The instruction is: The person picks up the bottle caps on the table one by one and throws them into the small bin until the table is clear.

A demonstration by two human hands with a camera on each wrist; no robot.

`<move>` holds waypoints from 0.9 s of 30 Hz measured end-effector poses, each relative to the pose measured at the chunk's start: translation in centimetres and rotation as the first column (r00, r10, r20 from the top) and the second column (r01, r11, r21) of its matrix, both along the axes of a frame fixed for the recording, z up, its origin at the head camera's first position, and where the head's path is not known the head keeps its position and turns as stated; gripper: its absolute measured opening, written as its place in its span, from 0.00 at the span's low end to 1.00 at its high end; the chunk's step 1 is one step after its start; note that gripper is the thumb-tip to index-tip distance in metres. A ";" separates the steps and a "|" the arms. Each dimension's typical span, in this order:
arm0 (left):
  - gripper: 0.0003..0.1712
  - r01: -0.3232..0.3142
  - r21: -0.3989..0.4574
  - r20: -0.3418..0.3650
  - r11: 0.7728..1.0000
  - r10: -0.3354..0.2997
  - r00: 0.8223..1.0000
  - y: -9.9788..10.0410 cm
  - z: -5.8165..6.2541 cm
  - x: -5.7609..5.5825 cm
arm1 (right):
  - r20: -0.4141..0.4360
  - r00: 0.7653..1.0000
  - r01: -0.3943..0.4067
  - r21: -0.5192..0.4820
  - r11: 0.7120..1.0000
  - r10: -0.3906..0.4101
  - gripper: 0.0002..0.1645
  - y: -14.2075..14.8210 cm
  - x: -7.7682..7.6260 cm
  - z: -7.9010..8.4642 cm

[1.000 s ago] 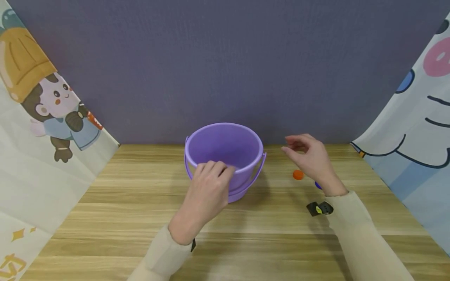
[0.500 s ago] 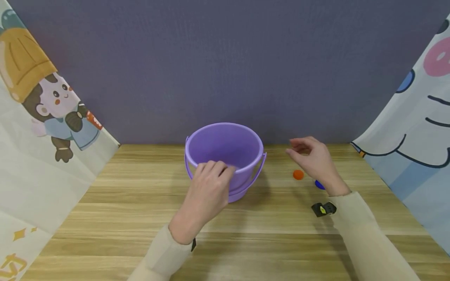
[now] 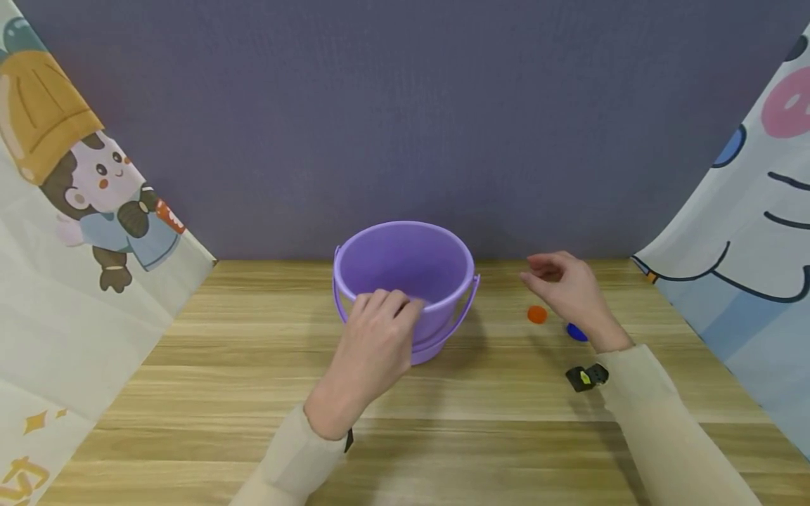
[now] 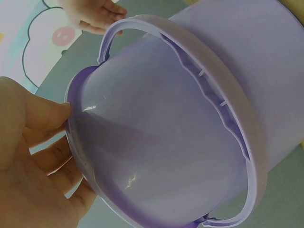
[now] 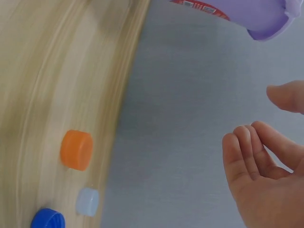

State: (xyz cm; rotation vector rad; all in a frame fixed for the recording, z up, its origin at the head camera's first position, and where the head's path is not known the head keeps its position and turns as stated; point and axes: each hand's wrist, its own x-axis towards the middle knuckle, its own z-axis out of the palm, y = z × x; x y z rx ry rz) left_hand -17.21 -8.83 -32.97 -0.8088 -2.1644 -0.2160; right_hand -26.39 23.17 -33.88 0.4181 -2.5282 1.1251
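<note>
Mid-frame, the left hand (image 3: 376, 341) pinches the rim (image 3: 469, 277) of one bucket (image 3: 435, 325) on the desk (image 3: 253, 393). Right of centre lie one orange cap (image 3: 536, 314), one white cap (image 5: 87, 202), one blue cap (image 3: 576, 332), near the right hand (image 3: 571, 292), thumb and fingers apart.

No text, even the bucket's (image 3: 436, 322) label (image 5: 200, 6), seems legible.

A purple bucket (image 3: 405, 260) stands upright, handle (image 4: 255, 142) lowered toward six o'clock, with an orange cap (image 3: 536, 315), white cap (image 5: 87, 202) and blue cap (image 3: 577, 332) lying toward three o'clock.
</note>
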 end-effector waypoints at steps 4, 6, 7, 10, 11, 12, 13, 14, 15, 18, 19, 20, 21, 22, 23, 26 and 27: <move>0.15 -0.005 -0.008 -0.002 1.000 0.005 1.000 0.0 0.0 0.0 | 0.033 0.999 0.019 0.026 0.999 -0.020 0.28 0.3 -0.1 -0.3; 0.15 -0.010 -0.012 0.000 1.000 0.010 1.000 0.0 0.0 0.0 | 0.046 0.999 0.022 0.037 0.999 -0.023 0.29 0.5 -0.1 -0.5; 0.15 -0.012 -0.013 0.002 1.000 0.012 1.000 0.0 0.0 0.0 | 0.051 0.998 0.021 0.043 0.999 -0.023 0.29 0.6 -0.2 -0.7; 0.15 -0.012 -0.010 0.004 1.000 0.012 1.000 0.0 0.0 0.1 | 0.064 0.998 0.013 0.051 0.999 -0.017 0.29 0.8 -0.3 -0.9; 0.15 -0.012 -0.011 0.003 1.000 0.012 1.000 0.0 0.0 0.1 | 0.072 0.997 0.012 0.053 0.999 -0.016 0.29 0.9 -0.3 -1.0; 0.15 -0.012 -0.010 0.000 1.000 0.012 1.000 0.0 0.0 0.1 | 0.078 0.997 0.012 0.054 0.998 -0.016 0.29 1.0 -0.4 -1.1; 0.15 -0.010 -0.010 -0.001 1.000 0.010 1.000 0.0 0.0 0.1 | 0.082 0.997 0.011 0.056 0.998 -0.015 0.29 1.0 -0.5 -1.2; 0.15 -0.009 -0.008 -0.005 1.000 0.009 1.000 0.0 0.0 0.1 | 0.087 0.996 0.012 0.057 0.998 -0.017 0.29 1.1 -0.6 -1.3; 0.15 -0.008 -0.007 -0.008 1.000 0.008 1.000 0.0 0.0 0.1 | 0.094 0.995 0.013 0.060 0.998 -0.019 0.29 1.2 -0.6 -1.4; 0.15 -0.003 -0.005 -0.014 1.000 0.003 1.000 0.0 0.0 0.0 | 0.115 0.993 0.012 0.063 0.998 -0.019 0.29 1.3 -0.8 -1.7; 0.15 -0.002 -0.004 -0.012 1.000 0.002 1.000 0.0 -0.1 0.0 | 0.122 0.992 0.011 0.065 0.998 -0.019 0.29 1.3 -0.9 -1.9; 0.15 -0.002 -0.004 -0.013 1.000 0.002 1.000 0.0 -0.1 0.0 | 0.130 0.991 0.011 0.066 0.998 -0.019 0.29 1.4 -1.0 -1.9; 0.15 -0.002 -0.005 -0.011 1.000 0.002 1.000 0.0 -0.1 0.0 | 0.135 0.991 0.010 0.068 0.998 -0.019 0.29 1.4 -1.0 -2.0; 0.15 -0.002 -0.005 -0.010 1.000 0.002 1.000 0.0 -0.1 0.0 | 0.138 0.990 0.007 0.068 0.998 -0.016 0.29 1.4 -1.1 -2.1; 0.15 -0.002 -0.005 -0.009 1.000 0.002 1.000 0.0 -0.1 0.0 | 0.140 0.990 0.005 0.070 0.998 -0.014 0.29 1.5 -1.1 -2.1; 0.15 -0.003 -0.005 -0.008 1.000 0.003 1.000 0.0 -0.1 -0.1 | 0.149 0.989 0.001 0.072 0.997 -0.011 0.30 1.6 -1.3 -2.3; 0.15 -0.003 -0.004 -0.006 1.000 0.003 1.000 0.0 -0.1 -0.1 | 0.152 0.988 0.001 0.074 0.997 -0.012 0.30 1.6 -1.3 -2.4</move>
